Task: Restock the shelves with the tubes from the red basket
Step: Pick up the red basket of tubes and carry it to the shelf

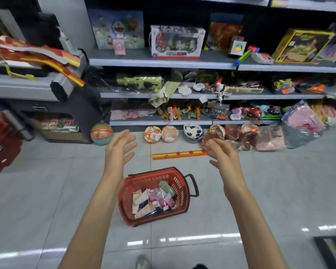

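A red basket [179, 183] with a black handle sits on the tiled floor in front of me, holding several tubes [153, 199] in white, pink and green. My left hand [118, 150] hovers above and to the left of the basket with fingers spread and nothing in it. To the basket's upper right, my right hand [223, 156] is raised with relaxed fingers, likewise holding nothing. Grey shelves [163, 64] stocked with toys rise behind the basket.
Several balls [152, 134] line the floor under the lowest shelf, with a basketball [101, 133] at the left. A yellow-red strip [179, 154] lies on the floor beyond the basket. A dark red bin [2, 144] stands at the left. A dark mat [334, 249] lies bottom right.
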Demonstrator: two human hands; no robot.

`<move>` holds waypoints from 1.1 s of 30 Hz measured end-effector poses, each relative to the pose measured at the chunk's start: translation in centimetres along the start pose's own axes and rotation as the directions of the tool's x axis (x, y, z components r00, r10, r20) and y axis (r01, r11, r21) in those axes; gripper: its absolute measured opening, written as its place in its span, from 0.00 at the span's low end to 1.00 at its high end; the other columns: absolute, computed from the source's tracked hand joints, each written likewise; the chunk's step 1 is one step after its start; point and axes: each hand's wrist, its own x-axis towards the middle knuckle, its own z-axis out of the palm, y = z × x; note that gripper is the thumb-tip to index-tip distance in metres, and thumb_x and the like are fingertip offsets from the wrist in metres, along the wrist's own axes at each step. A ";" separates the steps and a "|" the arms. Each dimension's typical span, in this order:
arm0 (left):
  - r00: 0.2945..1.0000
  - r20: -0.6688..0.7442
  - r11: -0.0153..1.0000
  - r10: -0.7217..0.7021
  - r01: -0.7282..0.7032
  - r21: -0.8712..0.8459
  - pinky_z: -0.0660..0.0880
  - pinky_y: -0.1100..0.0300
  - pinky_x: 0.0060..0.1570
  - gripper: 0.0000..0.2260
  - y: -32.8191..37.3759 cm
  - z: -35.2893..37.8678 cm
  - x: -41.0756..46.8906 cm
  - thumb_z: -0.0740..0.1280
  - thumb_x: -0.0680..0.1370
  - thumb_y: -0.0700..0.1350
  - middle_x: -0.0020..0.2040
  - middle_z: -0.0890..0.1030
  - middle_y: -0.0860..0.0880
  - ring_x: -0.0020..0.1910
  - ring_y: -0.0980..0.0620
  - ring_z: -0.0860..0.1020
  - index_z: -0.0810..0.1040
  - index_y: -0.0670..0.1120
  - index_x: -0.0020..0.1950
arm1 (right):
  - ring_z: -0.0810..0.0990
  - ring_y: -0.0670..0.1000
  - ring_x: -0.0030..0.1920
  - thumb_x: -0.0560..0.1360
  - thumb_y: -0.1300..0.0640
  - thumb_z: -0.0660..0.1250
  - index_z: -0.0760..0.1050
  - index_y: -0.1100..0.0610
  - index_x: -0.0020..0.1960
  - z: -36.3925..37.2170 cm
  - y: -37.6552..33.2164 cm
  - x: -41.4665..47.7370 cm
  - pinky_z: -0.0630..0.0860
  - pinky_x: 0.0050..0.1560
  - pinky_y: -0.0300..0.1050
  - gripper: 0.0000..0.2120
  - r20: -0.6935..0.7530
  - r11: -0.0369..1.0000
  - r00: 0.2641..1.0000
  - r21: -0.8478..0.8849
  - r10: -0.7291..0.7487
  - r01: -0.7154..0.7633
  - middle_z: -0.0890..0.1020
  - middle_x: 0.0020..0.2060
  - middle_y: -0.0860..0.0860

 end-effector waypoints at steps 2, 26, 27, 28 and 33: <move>1.000 -0.004 1.000 -0.017 0.017 0.014 0.75 0.45 0.67 0.13 -0.4 -0.4 1.8 0.66 0.82 0.51 0.59 0.85 0.50 0.58 0.52 0.84 0.79 0.52 0.66 | 0.79 0.47 0.63 0.78 0.41 0.68 0.76 0.43 0.62 1.1 0.2 1.5 0.75 0.67 0.55 0.14 0.004 0.999 1.000 -0.037 0.013 -0.013 0.81 0.60 0.45; 0.959 -0.185 0.892 -0.214 0.269 0.362 0.79 0.57 0.49 0.11 -33.8 -2.8 26.2 0.68 0.81 0.42 0.54 0.85 0.46 0.51 0.50 0.84 0.80 0.50 0.62 | 0.80 0.30 0.39 0.81 0.49 0.66 0.76 0.49 0.66 12.2 31.6 28.8 0.71 0.31 0.23 0.14 0.143 0.863 0.940 -0.456 0.311 -0.216 0.79 0.50 0.39; 0.956 -0.189 0.884 -0.225 0.282 0.373 0.80 0.56 0.48 0.10 -35.7 -3.5 27.1 0.68 0.81 0.43 0.54 0.85 0.46 0.50 0.49 0.85 0.81 0.50 0.62 | 0.79 0.29 0.38 0.81 0.49 0.66 0.75 0.48 0.66 12.6 33.3 29.4 0.70 0.30 0.23 0.14 0.136 0.852 0.938 -0.475 0.318 -0.220 0.78 0.49 0.38; 0.953 -0.190 0.875 -0.234 0.292 0.387 0.82 0.53 0.49 0.09 -37.5 -4.2 27.8 0.68 0.80 0.43 0.54 0.85 0.46 0.50 0.48 0.85 0.81 0.50 0.61 | 0.79 0.30 0.38 0.81 0.49 0.66 0.75 0.48 0.66 12.9 35.0 30.0 0.70 0.30 0.24 0.14 0.130 0.839 0.935 -0.496 0.329 -0.226 0.77 0.48 0.37; 0.936 -0.265 0.800 -0.231 0.338 0.496 0.82 0.49 0.52 0.09 -46.3 -7.8 30.7 0.67 0.81 0.48 0.54 0.83 0.51 0.49 0.48 0.84 0.78 0.54 0.61 | 0.80 0.41 0.47 0.81 0.48 0.66 0.75 0.51 0.67 13.6 44.5 32.4 0.73 0.44 0.36 0.17 0.114 0.762 0.910 -0.593 0.399 -0.260 0.81 0.56 0.48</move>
